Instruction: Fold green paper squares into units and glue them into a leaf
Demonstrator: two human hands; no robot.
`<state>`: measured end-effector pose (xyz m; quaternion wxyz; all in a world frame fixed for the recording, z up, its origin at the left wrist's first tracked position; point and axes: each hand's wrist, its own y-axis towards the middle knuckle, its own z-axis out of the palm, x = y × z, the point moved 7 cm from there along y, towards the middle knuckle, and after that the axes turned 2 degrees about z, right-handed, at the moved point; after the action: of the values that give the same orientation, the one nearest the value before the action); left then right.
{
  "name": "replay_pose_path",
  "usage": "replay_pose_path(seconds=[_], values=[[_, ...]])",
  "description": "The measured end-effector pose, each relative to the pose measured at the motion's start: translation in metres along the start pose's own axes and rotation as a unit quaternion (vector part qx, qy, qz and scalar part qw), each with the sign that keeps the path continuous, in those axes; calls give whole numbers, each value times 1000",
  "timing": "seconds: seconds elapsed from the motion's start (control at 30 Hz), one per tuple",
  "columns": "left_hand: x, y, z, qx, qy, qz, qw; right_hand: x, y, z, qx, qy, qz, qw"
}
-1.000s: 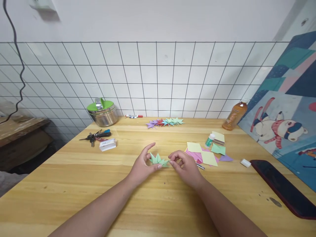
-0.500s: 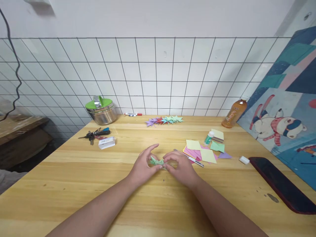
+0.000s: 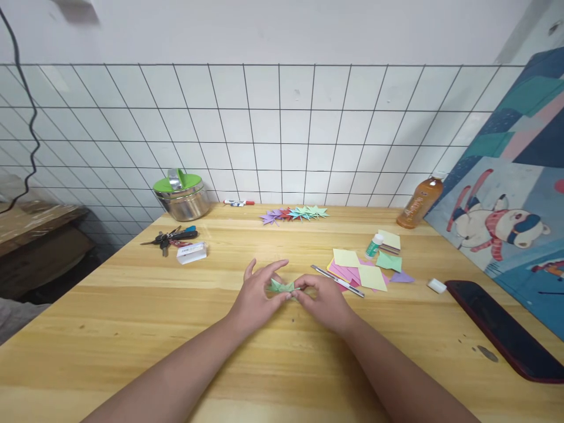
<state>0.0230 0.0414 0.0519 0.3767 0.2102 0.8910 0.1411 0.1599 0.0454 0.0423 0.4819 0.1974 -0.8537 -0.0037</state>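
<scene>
A small green folded-paper piece [image 3: 282,286] with pointed tips is held between my hands, just above the middle of the wooden table [image 3: 247,364]. My left hand [image 3: 259,294] is closed around its left side, with the thumb at its lower edge and a finger or two raised. With thumb and fingertips, my right hand [image 3: 324,301] pinches its right end. The fingers hide part of the paper. Right of my right hand lie a silver pen-like tool [image 3: 337,280] and loose sheets of coloured paper [image 3: 346,258].
Folded paper stars [image 3: 293,214] lie by the tiled wall, near a marker [image 3: 238,203]. At left are a green-lidded pot [image 3: 183,200], keys [image 3: 170,238] and a white box [image 3: 192,252]. To the right stand a glue stick [image 3: 374,245], a bottle [image 3: 419,202], an eraser [image 3: 436,286] and a dark phone-like slab [image 3: 502,329].
The fingers of my left hand have lifted and spread a little at the top. My right hand's fingers have shifted slightly at the paper's right end. The view has moved slightly.
</scene>
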Motion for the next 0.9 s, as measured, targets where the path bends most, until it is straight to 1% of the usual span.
replay_pose_path(seconds=[0.07, 0.1, 0.13, 0.2, 0.23, 0.27, 0.3, 0.33, 0.4, 0.43, 0.47, 0.5, 0.53, 0.6, 0.7, 0.77, 0.9], values=[[-4, -1, -4, -26, 7, 26, 999, -3, 1, -4, -24, -3, 7, 1000], [-4, -1, -8, -50, -3, 27, 998, -4, 1, -8, -44, 3, 12, 999], [-1, -2, -11, -77, -26, 13, 997, -6, 2, -12, -65, 16, 17, 998], [12, -3, -14, -126, -119, -59, 983, -12, 3, -18, -82, 76, 31, 993], [21, -5, -11, -136, -183, -109, 967, -16, 3, -19, -77, 126, 42, 988], [29, -7, -5, -132, -253, -157, 945, -20, 4, -19, -69, 186, 53, 979], [34, -9, 3, -113, -322, -199, 919, -23, 4, -19, -59, 248, 63, 965], [35, -11, 12, -78, -384, -226, 892, -26, 5, -18, -52, 306, 70, 948], [28, -14, 31, 8, -487, -253, 836, -30, 5, -16, -46, 387, 79, 917], [22, -15, 37, 48, -528, -256, 808, -32, 6, -15, -46, 407, 84, 908], [17, -16, 42, 74, -562, -252, 784, -32, 6, -13, -44, 417, 91, 903], [13, -16, 44, 87, -589, -246, 765, -33, 6, -11, -40, 417, 100, 903], [10, -16, 44, 88, -607, -242, 752, -34, 6, -9, -38, 411, 109, 905], [12, -14, 42, 64, -620, -250, 741, -35, 7, -5, -39, 384, 127, 914], [17, -11, 40, 33, -617, -264, 741, -36, 7, 0, -42, 335, 145, 930], [17, -9, 38, 24, -609, -248, 753, -38, 8, 3, -44, 310, 151, 938], [21, -8, 36, -2, -555, -225, 801, -40, 8, 7, -52, 289, 161, 942]])
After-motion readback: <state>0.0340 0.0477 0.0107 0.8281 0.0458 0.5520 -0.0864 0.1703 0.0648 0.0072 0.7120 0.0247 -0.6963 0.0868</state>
